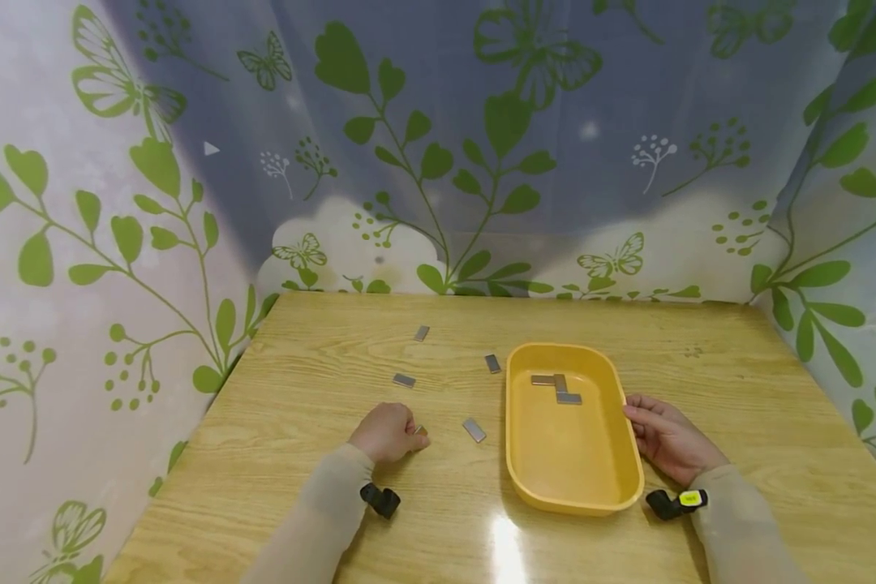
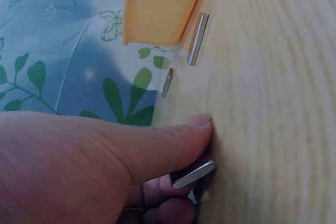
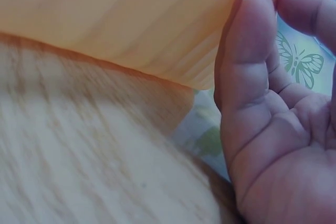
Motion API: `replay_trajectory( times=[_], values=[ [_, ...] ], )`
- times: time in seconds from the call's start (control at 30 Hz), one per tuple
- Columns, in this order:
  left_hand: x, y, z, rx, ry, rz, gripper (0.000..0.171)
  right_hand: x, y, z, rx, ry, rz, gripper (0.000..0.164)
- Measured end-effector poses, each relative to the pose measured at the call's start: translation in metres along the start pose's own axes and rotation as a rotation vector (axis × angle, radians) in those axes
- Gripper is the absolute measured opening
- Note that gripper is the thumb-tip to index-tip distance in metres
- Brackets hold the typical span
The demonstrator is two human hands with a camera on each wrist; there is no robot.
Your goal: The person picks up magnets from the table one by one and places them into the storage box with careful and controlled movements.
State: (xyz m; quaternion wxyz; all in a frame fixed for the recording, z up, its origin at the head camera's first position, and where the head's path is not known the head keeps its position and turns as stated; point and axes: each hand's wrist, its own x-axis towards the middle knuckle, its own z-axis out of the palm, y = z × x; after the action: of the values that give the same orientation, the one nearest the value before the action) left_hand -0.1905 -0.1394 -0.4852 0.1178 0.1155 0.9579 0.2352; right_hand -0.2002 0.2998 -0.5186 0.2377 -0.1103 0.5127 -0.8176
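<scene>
In the head view, an orange-yellow rectangular plastic tray (image 1: 555, 458) stands on the wood-grain table (image 1: 285, 381), its long side running away from the person. Inside, toward the far end, three flat metal bars (image 1: 569, 398) form a stepped shape: two lie crosswise, the middle one lengthwise. Left of the tray, four loose bars (image 1: 474, 430) lie scattered at differing angles. The left hand (image 1: 388, 434) pinches another bar, the held bar (image 1: 420, 430), near the nearest loose one. The right hand (image 1: 672, 438) grips the tray's right side.

In the left wrist view, the held bar sits between thumb and fingers, its long axis slanting up toward the tabletop.

In the right wrist view, the thumb presses the tray's wall.
</scene>
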Motion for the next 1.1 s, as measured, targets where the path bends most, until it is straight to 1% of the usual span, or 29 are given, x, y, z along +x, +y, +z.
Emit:
replay_trajectory(
  times=[0.07, 0.2, 0.3, 0.43, 0.5, 0.57, 0.67, 0.77, 0.97, 1.1],
  values=[
    [0.002, 0.000, -0.001, -0.002, -0.022, -0.004, 0.040, 0.000, 0.000, -0.001, 0.000, 0.000, 0.001, 0.023],
    [0.008, 0.001, -0.002, -0.019, -0.070, -0.020, 0.043, -0.001, 0.000, -0.002, 0.009, -0.028, -0.011, 0.026],
    [0.011, 0.002, -0.003, -0.019, -0.092, -0.022, 0.043, -0.001, 0.000, -0.003, 0.020, -0.042, -0.020, 0.027],
    [0.010, 0.002, -0.004, 0.022, -0.116, -0.014, 0.042, 0.000, 0.001, -0.004, 0.028, -0.045, -0.016, 0.028],
    [0.008, 0.003, -0.004, 0.052, -0.125, 0.004, 0.042, 0.000, 0.002, -0.003, 0.029, -0.040, -0.010, 0.028],
    [0.008, 0.004, -0.005, 0.080, -0.124, 0.028, 0.041, 0.001, 0.002, -0.001, 0.030, -0.033, -0.007, 0.027],
    [0.007, 0.005, -0.007, 0.143, -0.097, 0.081, 0.036, 0.000, 0.003, 0.000, 0.029, -0.017, -0.008, 0.026],
    [0.006, 0.006, -0.010, 0.166, -0.069, 0.118, 0.029, 0.000, 0.003, 0.001, 0.027, -0.016, -0.009, 0.026],
    [0.007, 0.008, -0.012, 0.124, -0.070, 0.154, 0.022, 0.001, 0.003, -0.001, 0.027, -0.026, -0.011, 0.027],
    [0.009, 0.008, -0.011, 0.108, -0.102, 0.140, 0.019, 0.000, 0.003, -0.002, 0.026, -0.028, -0.013, 0.027]
  ],
)
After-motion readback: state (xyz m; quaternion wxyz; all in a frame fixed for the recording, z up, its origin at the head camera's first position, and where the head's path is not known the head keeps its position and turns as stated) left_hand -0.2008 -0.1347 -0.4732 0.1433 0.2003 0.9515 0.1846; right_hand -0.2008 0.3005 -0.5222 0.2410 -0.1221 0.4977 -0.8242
